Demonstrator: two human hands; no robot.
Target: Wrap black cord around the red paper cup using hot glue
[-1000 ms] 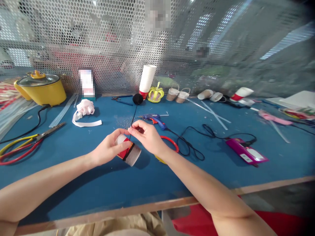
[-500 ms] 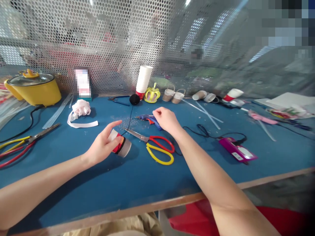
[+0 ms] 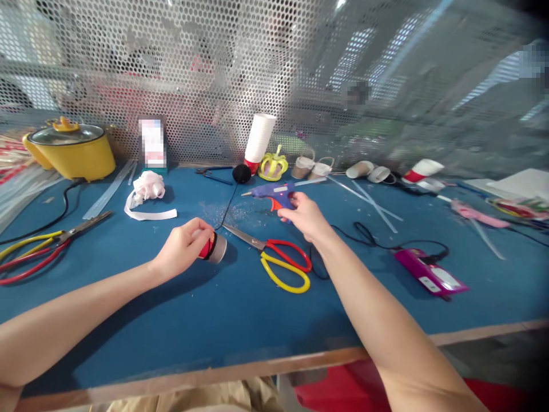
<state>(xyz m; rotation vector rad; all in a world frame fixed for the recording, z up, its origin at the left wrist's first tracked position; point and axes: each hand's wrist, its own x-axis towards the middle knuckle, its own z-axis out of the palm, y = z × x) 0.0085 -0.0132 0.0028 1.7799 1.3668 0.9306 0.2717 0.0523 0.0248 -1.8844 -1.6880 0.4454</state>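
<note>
My left hand is closed around a red and white paper cup lying on its side, its bottom facing right. Black cord is wound round the cup and runs up to a black ball of cord. In my right hand is a blue hot glue gun with an orange trigger, raised off the table, its nozzle pointing left. A clear glue stick sticks out of its back. Scissors with one red and one yellow handle lie between my hands, blades partly apart.
A yellow electric pot, more scissors and a crumpled white ribbon lie left. Stacked paper cups, a yellow crown-shaped piece and small baskets line the back. A purple power strip sits right.
My right hand has lifted the glue gun off the table and holds it level. My left hand's fingers have closed further around the cup. The view has shifted slightly.
</note>
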